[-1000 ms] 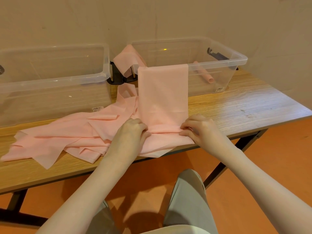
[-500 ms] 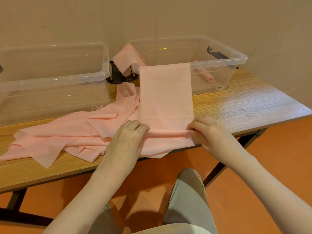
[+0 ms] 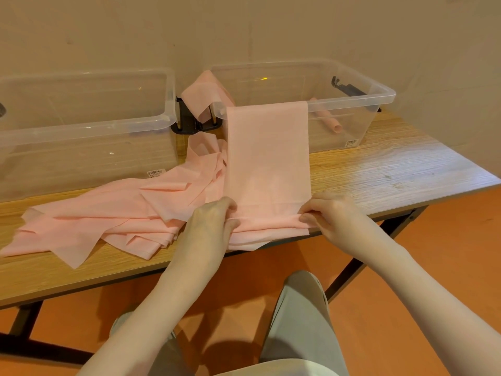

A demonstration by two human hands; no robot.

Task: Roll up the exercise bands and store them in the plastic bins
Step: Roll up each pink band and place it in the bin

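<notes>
Hands at table edge: left hand (image 3: 214,221) and right hand (image 3: 329,210) each pinch the near fold of a pink band (image 3: 267,158). Band runs up over the rim of the right bin (image 3: 379,90). Loose bands (image 3: 108,218) heaped beside, left bin (image 3: 81,126) behind them.

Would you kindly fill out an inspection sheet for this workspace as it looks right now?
Surface: wooden table, bare grain at the right end.
Job's things: pink band draped over the right bin's front rim, its near end curled into a starting roll; one rolled band inside that bin; left bin looks empty; loose bands heaped on the table.
Clutter: nothing seen.
Grippers: left hand and right hand pinch the roll's ends.
Cables: nothing seen.
Surroundings: beige wall, orange floor.
</notes>
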